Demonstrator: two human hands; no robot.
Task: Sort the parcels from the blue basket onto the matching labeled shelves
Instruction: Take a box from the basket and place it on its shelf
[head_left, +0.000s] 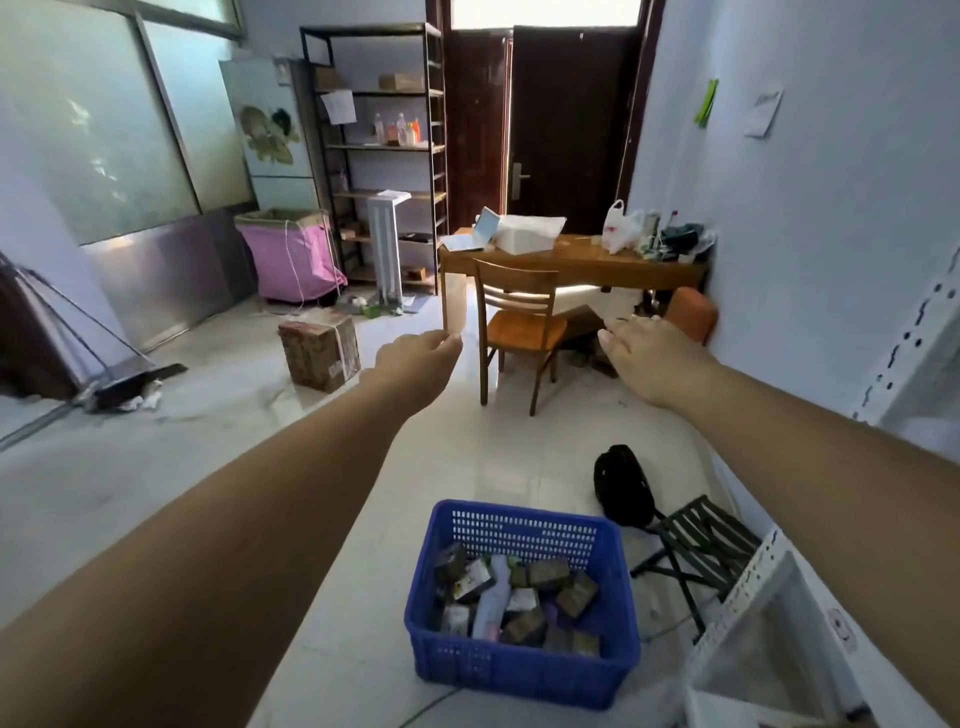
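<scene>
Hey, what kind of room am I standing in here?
Probably a small back office or parcel sorting room, not a home. A blue basket full of small parcels sits on the tiled floor, a metal shelving rack stands by the door, and a cluttered wooden desk is against the wall.

**Both arms out over the basket**

I hold both arms stretched forward above the pale tiled floor. My left hand (421, 358) is loosely curled and holds nothing; my right hand (652, 358) is spread flat, palm down, fingers straight. Below them on the floor sits the blue basket (519, 670), with a jumble of small parcels (519, 597) inside. A white metal shelf (753, 597) stands at my right, with a folding stool (698, 545) just beside the basket. Farther off are a wooden chair (522, 322) and table (571, 260).
</scene>
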